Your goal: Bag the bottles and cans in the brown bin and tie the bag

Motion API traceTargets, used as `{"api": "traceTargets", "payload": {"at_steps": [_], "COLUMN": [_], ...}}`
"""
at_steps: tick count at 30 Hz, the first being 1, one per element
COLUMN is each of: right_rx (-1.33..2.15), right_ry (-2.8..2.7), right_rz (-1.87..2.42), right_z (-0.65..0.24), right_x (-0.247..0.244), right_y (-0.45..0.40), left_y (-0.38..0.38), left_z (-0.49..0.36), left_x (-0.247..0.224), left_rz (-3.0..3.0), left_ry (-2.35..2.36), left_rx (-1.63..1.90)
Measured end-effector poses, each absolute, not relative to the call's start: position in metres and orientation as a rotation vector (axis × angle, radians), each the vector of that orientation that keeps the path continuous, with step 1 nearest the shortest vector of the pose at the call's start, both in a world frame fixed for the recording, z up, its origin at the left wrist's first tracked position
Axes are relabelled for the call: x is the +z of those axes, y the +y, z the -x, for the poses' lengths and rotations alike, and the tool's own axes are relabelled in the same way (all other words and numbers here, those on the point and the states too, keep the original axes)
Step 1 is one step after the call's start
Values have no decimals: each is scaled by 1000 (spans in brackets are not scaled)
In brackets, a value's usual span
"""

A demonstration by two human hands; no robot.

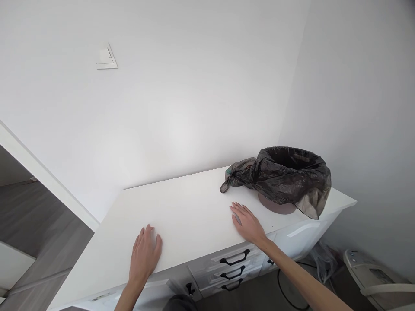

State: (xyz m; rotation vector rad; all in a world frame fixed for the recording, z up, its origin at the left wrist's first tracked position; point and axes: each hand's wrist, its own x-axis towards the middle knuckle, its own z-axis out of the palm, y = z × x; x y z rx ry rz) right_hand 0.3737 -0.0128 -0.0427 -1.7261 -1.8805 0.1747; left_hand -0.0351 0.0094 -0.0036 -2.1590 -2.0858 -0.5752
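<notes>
Countertop [188,207] under left hand [144,254] and right hand [248,223] (crinkled plastic bag [285,183] nearby).

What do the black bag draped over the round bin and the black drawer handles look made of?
Black bag: thin, glossy plastic film, judging by its wrinkles and slight translucency.
Black drawer handles: probably painted metal, given their slim curved bars; hard plastic remains possible.

2 hands [145,255] lie palms down, apart (fingers [148,232] slightly spread), forearms reaching forward.
</notes>
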Motion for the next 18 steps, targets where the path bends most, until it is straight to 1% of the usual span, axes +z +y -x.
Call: {"api": "traceTargets", "payload": {"at_steps": [8, 18], "right_rx": [149, 170], "right_ry": [-1867, -1886], "right_rz": [1690, 1708], "right_z": [-380, -378], "right_x": [-55, -51], "right_y": [-7, -8], "left_y": [12, 12], "left_z": [38, 36], "left_x": [-11, -5], "left_rz": [2176, 2162], "left_ry": [-2090, -2139], "left_rx": [-577, -675]}}
